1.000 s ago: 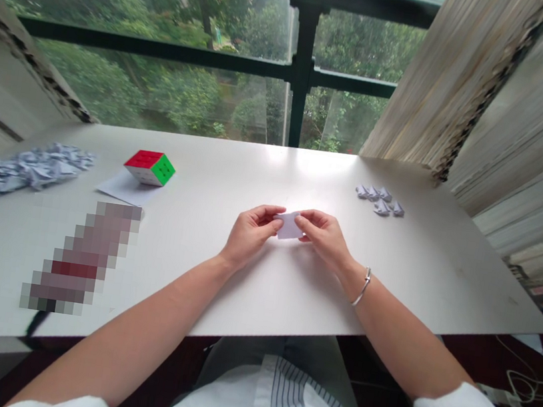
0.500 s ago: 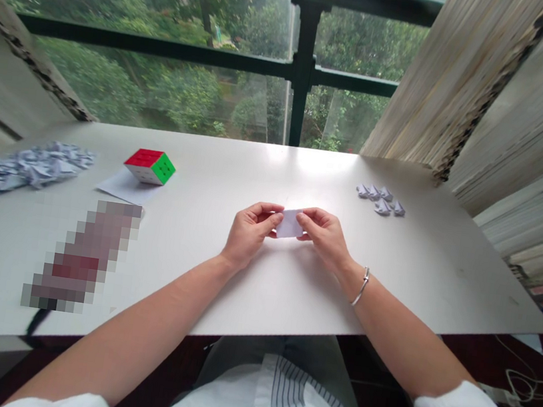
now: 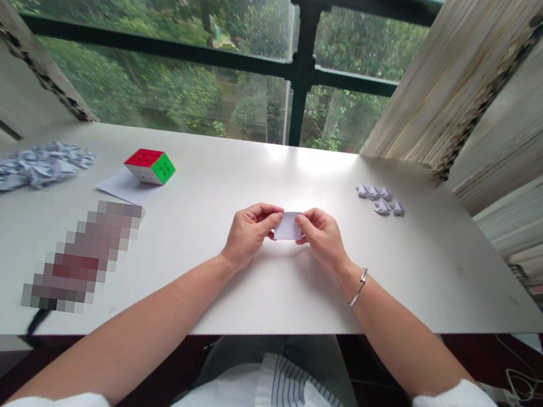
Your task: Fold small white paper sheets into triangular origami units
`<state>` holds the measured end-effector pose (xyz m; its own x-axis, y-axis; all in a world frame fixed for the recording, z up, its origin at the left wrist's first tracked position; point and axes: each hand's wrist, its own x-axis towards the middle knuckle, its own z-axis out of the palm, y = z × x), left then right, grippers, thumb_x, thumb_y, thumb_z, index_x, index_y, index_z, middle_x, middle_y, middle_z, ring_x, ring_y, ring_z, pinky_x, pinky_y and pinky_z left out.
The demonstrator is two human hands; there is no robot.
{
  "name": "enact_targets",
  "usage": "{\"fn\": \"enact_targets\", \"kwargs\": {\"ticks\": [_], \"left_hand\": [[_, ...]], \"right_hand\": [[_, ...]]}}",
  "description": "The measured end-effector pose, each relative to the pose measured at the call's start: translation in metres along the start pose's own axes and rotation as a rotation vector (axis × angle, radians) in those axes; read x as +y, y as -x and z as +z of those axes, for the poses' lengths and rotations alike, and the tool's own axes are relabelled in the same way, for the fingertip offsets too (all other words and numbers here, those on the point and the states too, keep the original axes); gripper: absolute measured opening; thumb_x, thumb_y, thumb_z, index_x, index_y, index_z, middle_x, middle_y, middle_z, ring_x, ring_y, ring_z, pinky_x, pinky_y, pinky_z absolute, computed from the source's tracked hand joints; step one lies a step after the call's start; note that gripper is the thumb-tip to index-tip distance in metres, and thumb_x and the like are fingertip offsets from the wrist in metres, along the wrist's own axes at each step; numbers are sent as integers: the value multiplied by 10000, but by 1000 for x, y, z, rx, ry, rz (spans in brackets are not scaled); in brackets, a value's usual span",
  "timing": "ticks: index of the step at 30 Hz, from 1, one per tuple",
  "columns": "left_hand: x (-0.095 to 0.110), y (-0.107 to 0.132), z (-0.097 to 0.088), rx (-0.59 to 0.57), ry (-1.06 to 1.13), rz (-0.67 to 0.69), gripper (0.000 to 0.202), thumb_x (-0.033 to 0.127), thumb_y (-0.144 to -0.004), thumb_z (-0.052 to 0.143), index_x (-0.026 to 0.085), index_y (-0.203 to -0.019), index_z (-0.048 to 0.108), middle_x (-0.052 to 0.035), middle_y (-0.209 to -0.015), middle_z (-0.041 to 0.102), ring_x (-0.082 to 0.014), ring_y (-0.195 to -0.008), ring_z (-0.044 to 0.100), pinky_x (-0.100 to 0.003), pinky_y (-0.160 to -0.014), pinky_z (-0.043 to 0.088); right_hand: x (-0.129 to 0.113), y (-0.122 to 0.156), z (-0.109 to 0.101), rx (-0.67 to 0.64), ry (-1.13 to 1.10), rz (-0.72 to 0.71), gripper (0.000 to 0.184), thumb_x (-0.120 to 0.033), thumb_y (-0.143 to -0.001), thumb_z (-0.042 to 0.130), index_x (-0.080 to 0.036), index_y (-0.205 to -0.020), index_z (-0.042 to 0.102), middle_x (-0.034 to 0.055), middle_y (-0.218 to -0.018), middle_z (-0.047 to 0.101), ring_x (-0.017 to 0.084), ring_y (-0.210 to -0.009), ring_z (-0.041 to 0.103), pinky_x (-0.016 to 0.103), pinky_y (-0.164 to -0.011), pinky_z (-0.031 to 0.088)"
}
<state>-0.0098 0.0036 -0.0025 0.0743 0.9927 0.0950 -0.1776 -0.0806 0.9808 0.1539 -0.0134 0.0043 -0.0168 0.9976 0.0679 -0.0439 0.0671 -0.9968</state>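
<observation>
A small white piece of paper (image 3: 288, 227) is pinched between my two hands, just above the middle of the white table. My left hand (image 3: 252, 229) grips its left edge with thumb and fingers. On the right edge, my right hand (image 3: 321, 236) has its thumb on the near face and its fingers behind. The fingertips behind the paper are partly hidden. Over to the right sit several small folded paper pieces (image 3: 384, 199). Far to the left lies a large heap of similar folded pieces (image 3: 37, 165).
A puzzle cube (image 3: 151, 166) rests on white paper sheets (image 3: 120, 185) at the back left. Nearer, a blurred-out flat object (image 3: 82, 254) with a dark strap lies on the table (image 3: 193, 186). A window and curtains (image 3: 420, 83) border the table's far side.
The paper has tilted slightly between my fingers and shows a bit wider. My right hand has shifted very slightly left; both hands keep their hold.
</observation>
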Motion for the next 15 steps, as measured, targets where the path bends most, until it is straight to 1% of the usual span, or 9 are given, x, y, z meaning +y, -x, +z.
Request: {"fn": "enact_targets", "kwargs": {"ticks": [2,4,6,8,9,11,15], "left_hand": [[0,1,1,-13,16,4,318,394,-702,798,152,-892,717,-27,-791,695,-120,-633,599,-232,-521,497],[1,3,1,-48,40,-10,362,386,-709,796,153,-966,696,-21,-782,685,-125,-644,609,-239,-534,519],[3,5,2,-113,48,-61,459,365,-688,816,157,-1063,653,-18,-777,685,-143,-666,636,-255,-556,540],[4,7,3,-182,27,-119,535,338,-663,837,161,-1114,609,-19,-775,694,-153,-667,655,-266,-575,545],[4,8,4,-207,13,-136,538,327,-661,839,161,-1113,597,-21,-775,698,-151,-654,656,-267,-581,542],[5,8,4,-233,-11,-143,479,314,-677,827,157,-1066,595,-23,-766,701,-132,-611,640,-263,-584,531],[6,9,4,-249,-45,-127,332,287,-709,796,147,-945,610,-14,-719,673,-114,-571,602,-248,-558,507]], "right_hand": [[0,1,1,10,10,-16,379,-544,-753,697,-185,-763,575,-20,-653,575,109,-586,557,230,-483,516],[-1,2,1,26,10,-32,363,-529,-765,690,-185,-765,572,-19,-661,576,110,-590,560,233,-491,520],[-1,3,1,45,7,-44,348,-514,-775,686,-186,-772,568,-24,-668,574,106,-587,561,236,-504,525],[0,3,0,57,9,-50,342,-511,-787,675,-190,-783,559,-29,-675,571,103,-581,560,238,-514,529],[1,3,1,58,17,-53,340,-513,-796,667,-193,-788,553,-31,-679,570,102,-579,561,239,-517,528],[3,2,1,55,46,-66,332,-514,-819,644,-199,-795,540,-32,-681,566,103,-570,561,239,-515,518],[6,3,3,42,128,-97,304,-506,-864,595,-215,-814,522,-31,-685,566,106,-553,560,234,-508,491]]}}
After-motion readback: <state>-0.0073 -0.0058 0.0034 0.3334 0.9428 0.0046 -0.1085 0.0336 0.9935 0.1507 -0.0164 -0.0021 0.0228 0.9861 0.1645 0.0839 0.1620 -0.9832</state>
